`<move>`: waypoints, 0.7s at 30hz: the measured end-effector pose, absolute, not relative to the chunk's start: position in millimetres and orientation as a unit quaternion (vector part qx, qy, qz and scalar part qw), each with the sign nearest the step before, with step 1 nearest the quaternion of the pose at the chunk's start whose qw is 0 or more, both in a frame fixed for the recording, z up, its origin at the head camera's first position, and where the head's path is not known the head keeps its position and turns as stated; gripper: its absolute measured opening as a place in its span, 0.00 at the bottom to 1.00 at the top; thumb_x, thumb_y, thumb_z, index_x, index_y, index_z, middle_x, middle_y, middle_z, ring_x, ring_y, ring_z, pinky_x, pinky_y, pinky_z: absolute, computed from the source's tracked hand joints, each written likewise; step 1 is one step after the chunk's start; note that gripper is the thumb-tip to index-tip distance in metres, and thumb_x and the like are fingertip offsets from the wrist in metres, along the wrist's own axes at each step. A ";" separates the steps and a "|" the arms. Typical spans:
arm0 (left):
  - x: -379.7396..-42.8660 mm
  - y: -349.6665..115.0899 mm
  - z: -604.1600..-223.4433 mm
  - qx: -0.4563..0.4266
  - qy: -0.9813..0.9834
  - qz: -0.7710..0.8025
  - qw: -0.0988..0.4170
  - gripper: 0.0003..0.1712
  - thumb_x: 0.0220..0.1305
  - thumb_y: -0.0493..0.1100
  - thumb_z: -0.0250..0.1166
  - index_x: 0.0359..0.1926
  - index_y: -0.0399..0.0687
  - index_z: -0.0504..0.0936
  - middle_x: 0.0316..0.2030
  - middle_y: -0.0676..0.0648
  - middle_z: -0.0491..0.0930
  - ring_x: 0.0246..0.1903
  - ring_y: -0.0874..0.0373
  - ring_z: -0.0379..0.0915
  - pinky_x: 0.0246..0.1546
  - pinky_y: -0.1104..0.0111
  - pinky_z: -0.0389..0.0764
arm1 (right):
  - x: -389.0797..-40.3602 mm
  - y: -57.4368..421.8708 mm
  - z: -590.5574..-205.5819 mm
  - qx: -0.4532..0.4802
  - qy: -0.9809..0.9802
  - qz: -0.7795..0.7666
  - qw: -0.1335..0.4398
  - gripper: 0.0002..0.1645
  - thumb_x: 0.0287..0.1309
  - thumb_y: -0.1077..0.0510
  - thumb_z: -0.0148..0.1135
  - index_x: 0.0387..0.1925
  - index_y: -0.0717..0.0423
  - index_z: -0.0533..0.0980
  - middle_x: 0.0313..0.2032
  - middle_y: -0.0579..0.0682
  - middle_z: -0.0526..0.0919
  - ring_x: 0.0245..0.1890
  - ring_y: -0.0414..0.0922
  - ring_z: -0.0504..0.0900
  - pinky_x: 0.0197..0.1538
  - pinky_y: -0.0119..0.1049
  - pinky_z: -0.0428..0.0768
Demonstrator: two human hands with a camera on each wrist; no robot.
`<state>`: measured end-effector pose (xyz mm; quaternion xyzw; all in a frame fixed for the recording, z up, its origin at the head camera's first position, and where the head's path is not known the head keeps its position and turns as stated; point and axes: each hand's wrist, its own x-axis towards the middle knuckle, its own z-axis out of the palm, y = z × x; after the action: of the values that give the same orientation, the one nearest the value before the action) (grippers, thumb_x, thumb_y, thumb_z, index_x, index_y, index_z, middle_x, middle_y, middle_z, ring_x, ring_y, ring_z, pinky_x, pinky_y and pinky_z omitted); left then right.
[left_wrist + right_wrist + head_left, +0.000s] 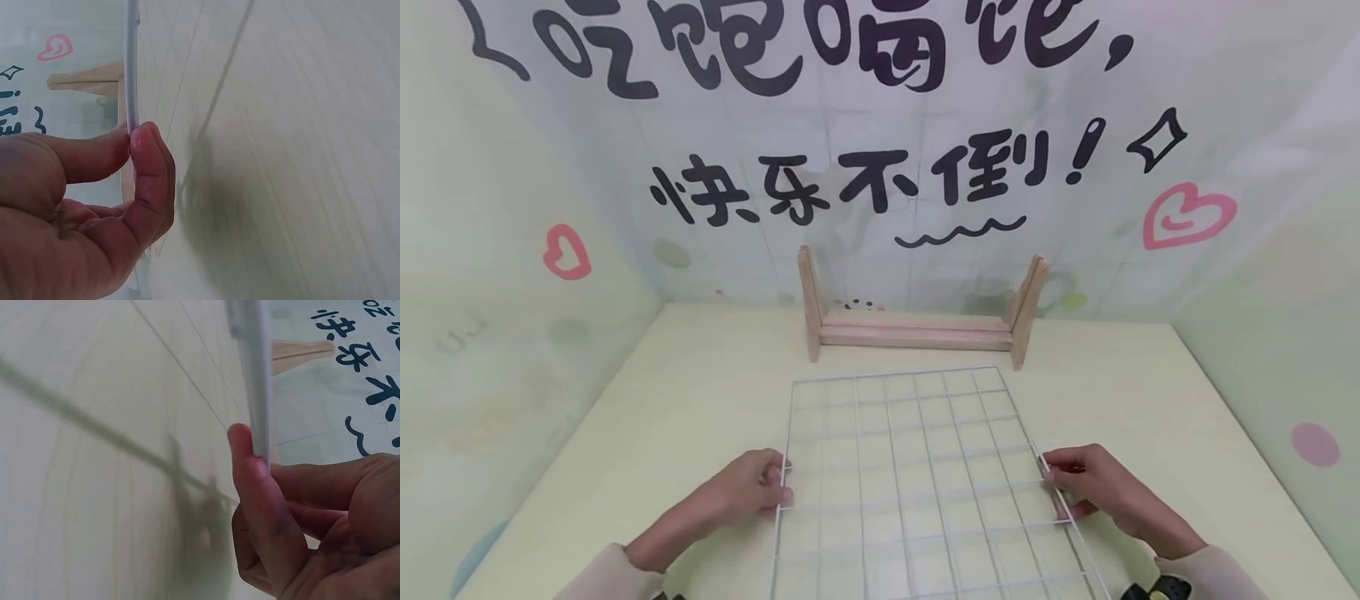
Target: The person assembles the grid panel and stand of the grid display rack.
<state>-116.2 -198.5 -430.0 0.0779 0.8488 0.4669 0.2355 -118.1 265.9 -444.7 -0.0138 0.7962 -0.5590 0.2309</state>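
Observation:
A white wire grid panel (937,492) lies between my two hands in the head view, its near end cut off by the bottom of the frame. My left hand (745,487) pinches its left edge wire (131,75) between thumb and bent fingers, as the left wrist view shows close up. On the opposite side, my right hand (1101,483) grips the right edge wire (257,381), with thumb and fingers on either side of it. The panel is held over the pale tabletop (700,392), and shadows of the wires and hands fall on the wood.
Behind the panel's far edge stands a wooden rack (917,337) with two upright side pieces and a low crossbar. A printed backdrop (880,275) with black lettering and pink hearts closes off the back and both sides of the table.

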 end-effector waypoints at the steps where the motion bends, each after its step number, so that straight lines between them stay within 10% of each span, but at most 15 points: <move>1: -117.3 -199.5 -428.7 0.079 0.838 0.482 0.243 0.27 0.56 0.38 0.62 0.52 0.25 0.65 0.28 0.44 0.72 0.24 0.54 0.74 0.25 0.67 0.75 | -117.8 265.8 -443.5 -0.013 0.799 -0.556 0.228 0.26 0.58 0.62 0.54 0.56 0.73 0.65 0.45 0.63 0.76 0.35 0.47 0.80 0.27 0.43 0.80; 21: -126.1 -207.8 -378.9 0.153 0.751 0.579 0.279 0.30 0.64 0.43 0.54 0.60 0.35 0.52 0.53 0.33 0.67 0.40 0.41 0.77 0.39 0.60 0.78 | -115.4 267.9 -426.5 -0.034 0.785 -0.581 0.213 0.34 0.60 0.59 0.54 0.63 0.71 0.55 0.43 0.63 0.78 0.28 0.50 0.81 0.30 0.44 0.80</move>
<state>-126.1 -207.8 -378.9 0.1528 0.7507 0.5790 0.2789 -115.4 267.9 -426.5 -0.0341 0.7847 -0.5811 0.2130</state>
